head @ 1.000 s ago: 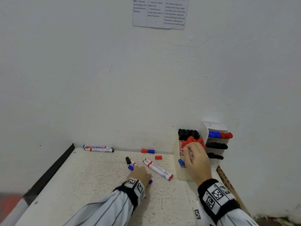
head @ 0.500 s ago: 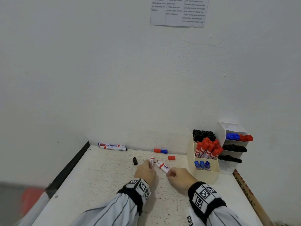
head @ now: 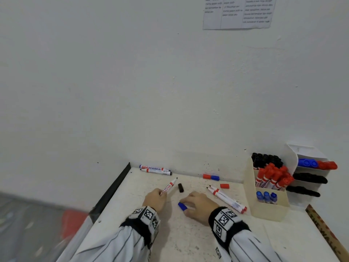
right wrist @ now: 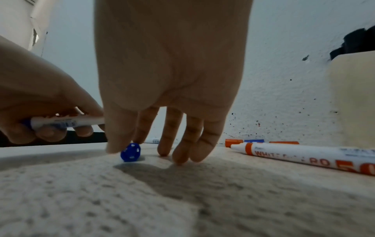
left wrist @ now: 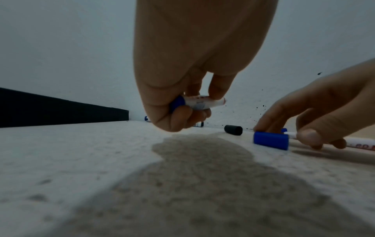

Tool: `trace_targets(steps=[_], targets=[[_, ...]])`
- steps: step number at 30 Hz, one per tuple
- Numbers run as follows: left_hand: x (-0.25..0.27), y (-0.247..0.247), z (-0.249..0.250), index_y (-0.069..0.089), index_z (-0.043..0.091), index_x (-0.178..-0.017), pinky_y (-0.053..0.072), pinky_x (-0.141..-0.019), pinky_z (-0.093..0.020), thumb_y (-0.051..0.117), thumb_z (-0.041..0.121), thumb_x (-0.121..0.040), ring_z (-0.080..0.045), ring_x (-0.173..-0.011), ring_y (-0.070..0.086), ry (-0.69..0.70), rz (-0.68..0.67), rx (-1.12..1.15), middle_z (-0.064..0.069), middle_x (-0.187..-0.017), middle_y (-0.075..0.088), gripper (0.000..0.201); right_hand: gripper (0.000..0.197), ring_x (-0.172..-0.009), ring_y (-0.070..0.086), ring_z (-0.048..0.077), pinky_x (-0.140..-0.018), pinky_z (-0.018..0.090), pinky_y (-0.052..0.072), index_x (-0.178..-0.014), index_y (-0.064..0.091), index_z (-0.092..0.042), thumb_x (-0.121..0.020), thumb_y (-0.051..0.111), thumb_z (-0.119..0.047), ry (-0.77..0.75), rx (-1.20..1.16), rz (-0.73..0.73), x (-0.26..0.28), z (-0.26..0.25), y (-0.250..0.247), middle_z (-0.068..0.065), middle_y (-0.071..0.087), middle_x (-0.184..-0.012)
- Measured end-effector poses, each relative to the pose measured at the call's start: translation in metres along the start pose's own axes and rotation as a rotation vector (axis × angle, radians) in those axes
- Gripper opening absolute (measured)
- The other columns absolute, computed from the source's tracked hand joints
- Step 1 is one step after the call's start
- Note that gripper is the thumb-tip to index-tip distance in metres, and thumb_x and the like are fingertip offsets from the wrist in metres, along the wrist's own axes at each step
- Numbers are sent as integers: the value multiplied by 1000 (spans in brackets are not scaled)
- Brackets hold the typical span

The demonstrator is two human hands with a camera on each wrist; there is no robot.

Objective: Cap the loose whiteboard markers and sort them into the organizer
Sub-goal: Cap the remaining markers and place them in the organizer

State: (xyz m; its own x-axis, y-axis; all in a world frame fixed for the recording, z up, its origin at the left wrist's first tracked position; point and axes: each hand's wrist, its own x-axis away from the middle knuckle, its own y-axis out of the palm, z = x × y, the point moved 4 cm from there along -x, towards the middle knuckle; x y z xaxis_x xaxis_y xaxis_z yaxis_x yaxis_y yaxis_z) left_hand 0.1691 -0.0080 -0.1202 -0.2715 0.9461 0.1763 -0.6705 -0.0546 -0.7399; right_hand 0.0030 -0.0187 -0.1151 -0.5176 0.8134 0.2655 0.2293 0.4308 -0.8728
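Note:
My left hand point(head: 162, 192) grips an uncapped whiteboard marker point(head: 169, 185) with a blue rear end point(left wrist: 176, 102), its tip pointing toward the wall. My right hand point(head: 186, 206) reaches down beside it, and thumb and index finger pinch a loose blue cap point(head: 182, 206) that lies on the table point(head: 188, 242). A black cap point(head: 180, 187) lies just beyond both hands. Two uncapped red markers point(head: 226, 198) lie right of my right hand. The beige organizer point(head: 268, 208) at the right holds black, red and blue capped markers.
A red cap point(head: 224, 185) lies near the uncapped markers. A red and a blue cap point(head: 211, 176) and two capped markers point(head: 154, 169) lie along the wall. A white rack point(head: 309, 173) with lying markers stands behind the organizer. A black strip point(head: 113, 188) edges the table's left side.
My right hand left the red markers in the organizer and came down onto the blue cap. My left hand raised its marker, tip toward the wall.

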Motion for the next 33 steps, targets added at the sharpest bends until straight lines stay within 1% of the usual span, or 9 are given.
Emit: trace_targets(steps=[5, 7, 10, 12, 16, 20, 23, 27, 33], targets=[[2, 4, -10, 52, 18, -104, 36, -74, -21, 41, 26, -97, -17, -90, 50, -29, -70, -16, -6, -108, 60, 16, 29, -96, 51, 13, -86, 26, 47, -105, 53, -23, -78, 65, -25, 57, -29, 61, -1, -3, -4, -2, 54, -110], [5, 7, -8, 52, 20, -98, 35, -73, -20, 43, 25, -95, -16, -89, 51, -31, -73, -7, -2, -101, 58, 11, 28, -90, 52, 12, -78, 24, 48, -99, 52, -22, -75, 66, -19, 78, -66, 58, 2, 0, -6, -2, 55, -107], [9, 15, -2, 58, 17, -107, 39, -78, -20, 45, 26, -94, -20, -99, 56, -15, -97, -5, -5, -111, 63, 20, 24, -75, 48, 8, -65, 18, 41, -95, 48, -22, -77, 60, -11, 114, -141, 94, 8, 12, -11, -3, 52, -91], [14, 20, 3, 57, 19, -103, 40, -76, -20, 45, 26, -93, -18, -95, 56, 3, -105, -10, -5, -113, 63, 17, 22, -77, 47, 8, -67, 18, 40, -102, 51, -21, -84, 53, -9, 145, -170, 168, 12, 22, -16, -2, 51, -94], [19, 29, 13, 59, 21, -108, 41, -77, -18, 48, 26, -92, -15, -95, 57, 67, -124, -10, -2, -110, 64, 20, 28, -102, 51, 15, -91, 22, 40, -117, 56, -16, -95, 42, -8, 247, -322, 361, 17, 48, -24, 2, 54, -113], [24, 40, 25, 58, 25, -103, 40, -74, -17, 47, 26, -93, -12, -88, 52, 146, -165, 15, 2, -101, 61, 14, 23, -78, 47, 3, -73, 13, 40, -102, 56, -21, -94, 43, -3, 173, -444, 412, 28, 56, -29, -2, 55, -100], [28, 46, 33, 56, 27, -101, 39, -75, -17, 46, 26, -95, -12, -88, 52, 190, -188, 43, 3, -99, 58, 12, 27, -79, 47, 2, -69, 11, 37, -95, 57, -23, -92, 43, -1, 130, -445, 354, 31, 56, -28, -5, 55, -98], [31, 52, 42, 60, 21, -113, 37, -75, -17, 45, 25, -96, -11, -87, 50, 254, -196, 9, 0, -104, 62, 23, 23, -69, 47, 6, -64, 15, 38, -87, 56, -24, -98, 39, -13, 168, -522, 326, 34, 59, -27, -7, 52, -81], [40, 62, 58, 64, 22, -94, 33, -56, -16, 42, 27, -98, -1, -54, 41, 374, -307, 92, 10, -65, 51, 23, 44, -66, 41, 14, -61, 25, 31, -72, 48, -13, -98, 31, -44, 269, -444, 367, 45, 68, -34, 3, 44, -70]])
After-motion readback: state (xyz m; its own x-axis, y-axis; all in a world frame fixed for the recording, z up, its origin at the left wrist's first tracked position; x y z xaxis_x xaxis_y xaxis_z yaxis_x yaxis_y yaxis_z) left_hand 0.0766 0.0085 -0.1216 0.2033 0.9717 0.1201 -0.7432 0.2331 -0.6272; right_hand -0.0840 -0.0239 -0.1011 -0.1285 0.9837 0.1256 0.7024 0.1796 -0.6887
